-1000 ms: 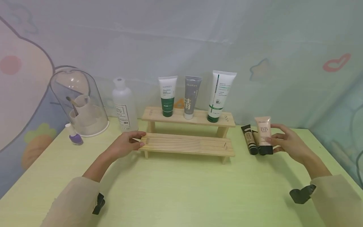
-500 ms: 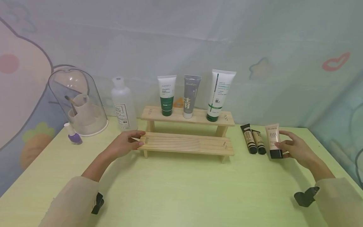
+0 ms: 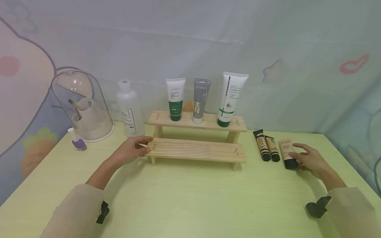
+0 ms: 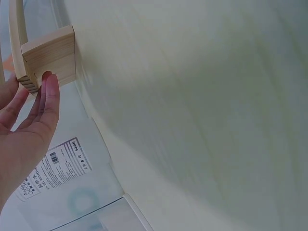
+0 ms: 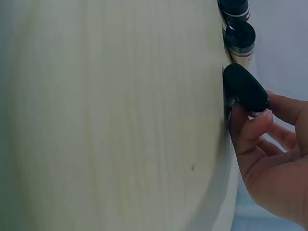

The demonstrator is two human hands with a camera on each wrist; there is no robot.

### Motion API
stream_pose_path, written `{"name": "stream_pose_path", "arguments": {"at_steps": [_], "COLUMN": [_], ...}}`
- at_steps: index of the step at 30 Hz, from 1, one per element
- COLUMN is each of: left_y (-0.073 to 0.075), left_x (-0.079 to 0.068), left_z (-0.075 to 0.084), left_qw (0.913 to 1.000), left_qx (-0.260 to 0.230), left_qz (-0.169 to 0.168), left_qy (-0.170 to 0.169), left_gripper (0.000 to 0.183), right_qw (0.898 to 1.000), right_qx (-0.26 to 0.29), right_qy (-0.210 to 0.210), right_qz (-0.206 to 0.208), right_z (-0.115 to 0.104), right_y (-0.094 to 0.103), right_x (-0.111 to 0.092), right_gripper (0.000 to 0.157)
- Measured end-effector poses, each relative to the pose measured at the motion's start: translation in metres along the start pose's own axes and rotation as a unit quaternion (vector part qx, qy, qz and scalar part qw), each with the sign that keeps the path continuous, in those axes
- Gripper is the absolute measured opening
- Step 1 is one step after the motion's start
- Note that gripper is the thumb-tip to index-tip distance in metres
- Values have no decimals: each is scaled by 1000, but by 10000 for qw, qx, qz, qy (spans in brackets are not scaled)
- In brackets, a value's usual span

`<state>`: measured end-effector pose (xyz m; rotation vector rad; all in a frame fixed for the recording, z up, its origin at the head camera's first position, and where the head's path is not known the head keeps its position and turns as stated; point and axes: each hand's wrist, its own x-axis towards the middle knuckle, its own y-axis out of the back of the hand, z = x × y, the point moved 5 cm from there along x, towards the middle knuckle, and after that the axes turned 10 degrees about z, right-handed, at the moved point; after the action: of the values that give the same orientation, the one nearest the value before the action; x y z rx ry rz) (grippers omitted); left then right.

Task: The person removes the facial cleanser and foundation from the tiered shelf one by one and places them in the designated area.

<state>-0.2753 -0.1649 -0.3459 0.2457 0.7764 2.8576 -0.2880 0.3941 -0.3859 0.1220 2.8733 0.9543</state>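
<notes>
My left hand (image 3: pixel 128 152) grips the left end of the lower board of a two-step wooden display rack (image 3: pixel 196 150). The left wrist view shows fingertips (image 4: pixel 51 85) curled beneath the board. To the rack's right, my right hand (image 3: pixel 311 162) pinches a pale pink BB cream tube (image 3: pixel 286 147) by its right edge. The tube leans back low over the table, its black cap (image 5: pixel 246 87) toward me. Two small black-capped tubes lie just left of it, a mostly black one (image 3: pixel 261 144) and a beige one (image 3: pixel 272 147).
Three upright squeeze tubes, white-green (image 3: pixel 176 99), grey (image 3: pixel 201 99) and white (image 3: pixel 232 97), stand on the upper step. Left of the rack are a clear bottle (image 3: pixel 131 109), a domed brush holder (image 3: pixel 89 127) and purple nail polish (image 3: pixel 78 142). A printed cloth (image 3: pixel 190 39) hangs behind.
The BB cream tube has moved right, away from the two small tubes, and tilted back toward the table in my right hand. My left hand stays on the rack.
</notes>
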Motion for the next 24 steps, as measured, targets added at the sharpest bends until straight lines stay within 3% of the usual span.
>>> {"name": "stream_pose_path", "arguments": {"at_steps": [6, 15, 19, 24], "left_y": [0, 0, 0, 0], "left_x": [0, -1, -1, -1], "left_z": [0, 1, 1, 3], "left_qw": [10000, 10000, 10000, 10000], "left_qx": [-40, -76, -59, -39], "left_qz": [-5, -7, -3, 10], "left_qy": [12, 24, 41, 49], "left_gripper": [42, 42, 41, 41], "right_qw": [9996, 9983, 9988, 9995], "right_qx": [226, 573, 434, 54], "right_qy": [-44, 35, 61, 150], "right_qz": [168, -84, -230, -275], "right_z": [1, 5, 4, 1], "right_y": [0, -4, -6, -7], "right_x": [0, 3, 4, 3], "right_gripper": [67, 76, 85, 86]}}
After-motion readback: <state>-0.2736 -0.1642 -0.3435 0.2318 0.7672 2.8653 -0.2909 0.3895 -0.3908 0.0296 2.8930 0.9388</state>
